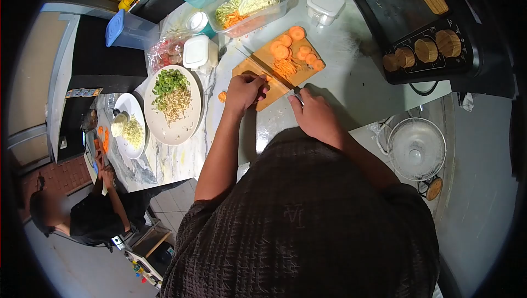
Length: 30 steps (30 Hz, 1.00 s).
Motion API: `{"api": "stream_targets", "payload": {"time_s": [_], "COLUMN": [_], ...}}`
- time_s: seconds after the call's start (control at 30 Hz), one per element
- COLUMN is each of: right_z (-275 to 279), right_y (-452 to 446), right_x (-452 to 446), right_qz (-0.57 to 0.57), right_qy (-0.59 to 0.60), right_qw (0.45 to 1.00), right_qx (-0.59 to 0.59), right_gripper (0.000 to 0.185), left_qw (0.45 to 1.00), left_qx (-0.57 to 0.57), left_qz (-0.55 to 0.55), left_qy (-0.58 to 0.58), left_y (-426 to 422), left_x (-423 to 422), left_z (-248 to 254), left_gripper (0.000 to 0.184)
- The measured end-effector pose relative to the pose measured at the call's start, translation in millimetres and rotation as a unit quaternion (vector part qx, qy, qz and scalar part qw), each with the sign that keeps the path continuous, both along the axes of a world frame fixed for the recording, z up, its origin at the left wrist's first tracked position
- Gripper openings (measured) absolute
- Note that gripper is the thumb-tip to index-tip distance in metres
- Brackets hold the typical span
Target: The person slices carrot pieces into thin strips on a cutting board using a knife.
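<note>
On the orange cutting board (313, 76), my right hand (317, 116) is closed round the handle of a knife (273, 75), whose blade lies slanting across the board. My left hand (245, 93) is at the board's left part, its fingers bent against a piece of carrot (269, 78) beside the blade. Shredded carrot (285, 68) lies just beyond the knife, and round carrot slices (281, 51) are spread over the far part of the board. One small carrot piece (222, 96) rests on the counter left of my left hand.
A clear container (253, 28) of shredded vegetables stands beyond the board, with white-lidded tubs (325, 2) nearby. Plates (173, 133) of greens and sprouts are left. A stove (428, 59) and strainer (416, 150) are right. Another person (96, 215) works at the lower left.
</note>
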State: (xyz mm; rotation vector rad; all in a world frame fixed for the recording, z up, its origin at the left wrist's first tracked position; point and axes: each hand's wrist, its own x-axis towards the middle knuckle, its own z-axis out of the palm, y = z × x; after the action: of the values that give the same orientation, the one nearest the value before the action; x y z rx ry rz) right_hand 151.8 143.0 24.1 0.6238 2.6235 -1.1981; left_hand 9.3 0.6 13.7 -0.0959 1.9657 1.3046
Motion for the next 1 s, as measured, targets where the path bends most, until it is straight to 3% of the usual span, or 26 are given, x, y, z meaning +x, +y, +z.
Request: {"api": "stream_targets", "payload": {"time_s": [0.53,0.83,0.93,1.0], "right_z": [1,3,1,-3], "right_y": [2,5,2,0], "right_x": [-1,-2,0,0], "right_qz": [0.015,0.004,0.008,0.012], "right_qy": [-0.007,-0.010,-0.015,-0.020], "right_qw": [1.000,0.999,0.999,0.999], "right_qx": [0.005,0.047,0.047,0.036], "right_gripper": [0.041,0.038,0.038,0.038], "left_qw": [0.997,0.982,0.970,0.941], "left_qx": [-0.019,-0.112,-0.145,-0.150], "left_qz": [-0.050,-0.096,-0.094,-0.106], "left_qy": [0.061,0.121,0.172,0.284], "left_y": [0,-3,-4,-7], "left_x": [-2,-3,0,3], "left_z": [-3,-8,-11,-18], "left_gripper": [0.025,0.031,0.030,0.028]}}
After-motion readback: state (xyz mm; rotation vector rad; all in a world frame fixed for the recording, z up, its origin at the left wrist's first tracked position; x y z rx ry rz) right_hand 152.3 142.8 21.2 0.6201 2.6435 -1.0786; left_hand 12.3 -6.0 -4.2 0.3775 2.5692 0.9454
